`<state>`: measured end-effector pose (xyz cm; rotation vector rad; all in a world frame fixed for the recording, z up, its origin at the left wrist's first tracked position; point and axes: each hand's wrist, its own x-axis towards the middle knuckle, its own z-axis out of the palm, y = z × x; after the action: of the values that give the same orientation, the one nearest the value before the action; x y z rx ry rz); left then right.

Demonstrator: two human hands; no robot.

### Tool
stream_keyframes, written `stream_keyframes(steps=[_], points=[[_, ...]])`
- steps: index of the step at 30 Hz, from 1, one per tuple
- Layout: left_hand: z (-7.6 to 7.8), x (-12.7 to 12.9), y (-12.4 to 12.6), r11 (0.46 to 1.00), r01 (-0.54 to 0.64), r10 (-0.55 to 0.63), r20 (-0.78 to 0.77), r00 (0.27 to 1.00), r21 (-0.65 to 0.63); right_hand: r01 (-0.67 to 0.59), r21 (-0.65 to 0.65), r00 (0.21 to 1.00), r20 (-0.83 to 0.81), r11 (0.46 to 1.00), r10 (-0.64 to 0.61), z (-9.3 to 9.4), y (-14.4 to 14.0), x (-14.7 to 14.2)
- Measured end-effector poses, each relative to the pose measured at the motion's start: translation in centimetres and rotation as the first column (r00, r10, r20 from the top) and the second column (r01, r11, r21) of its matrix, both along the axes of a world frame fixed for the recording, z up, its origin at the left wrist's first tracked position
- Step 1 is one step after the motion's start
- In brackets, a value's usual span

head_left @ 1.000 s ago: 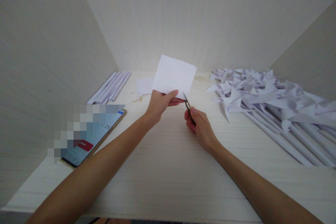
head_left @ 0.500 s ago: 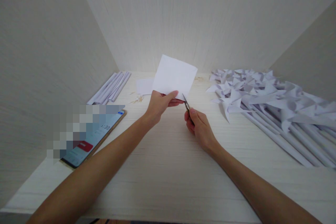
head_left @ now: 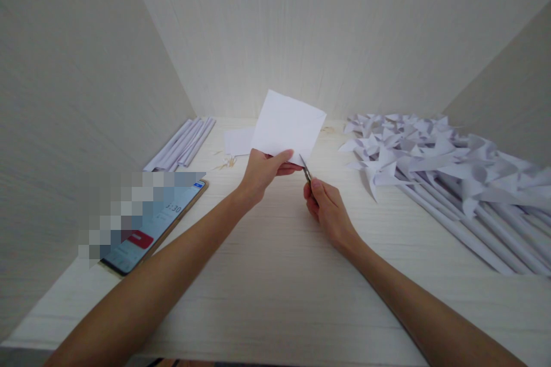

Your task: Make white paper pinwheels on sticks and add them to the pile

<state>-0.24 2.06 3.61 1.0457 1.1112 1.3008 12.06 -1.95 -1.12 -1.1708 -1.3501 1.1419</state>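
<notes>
A pale wood-grain table fills the lower part of the view, boxed in by three light walls — one left, one behind, one right. The biggest thing on it is the heap of white paper pinwheels on rolled paper sticks at the right; they overlap too much to count, though there are clearly more than a dozen. At the left edge lies one phone, screen lit and partly blurred. Behind it, against the left wall, is a small bundle of rolled paper sticks, about five or six. One loose flat sheet rests near the back, with a small scatter of thin wooden bits just beside it.

One square of white paper is held up off the table at the centre. The left hand pinches its lower edge, thumb on the near face, fingers behind. The right hand is closed around one small pair of scissors — only the blades show, their tips meeting the paper's lower right edge. The two hands sit near each other but apart.
</notes>
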Motion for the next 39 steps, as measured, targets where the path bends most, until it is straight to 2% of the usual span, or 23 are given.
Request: stream_keyframes(steps=[20,39], points=[[0.17,-0.08,0.02,0.998,0.040,-0.039,0.014,0.999,-0.057,0.011,0.038,0.999,0.033,0.999,-0.012,-0.13,0.03,0.12],[-0.31,0.14,-0.15,0.993,0.098,-0.097,0.016,0.995,-0.061,0.005,0.009,0.999,-0.033,1.000,-0.005,0.24,-0.03,0.02]])
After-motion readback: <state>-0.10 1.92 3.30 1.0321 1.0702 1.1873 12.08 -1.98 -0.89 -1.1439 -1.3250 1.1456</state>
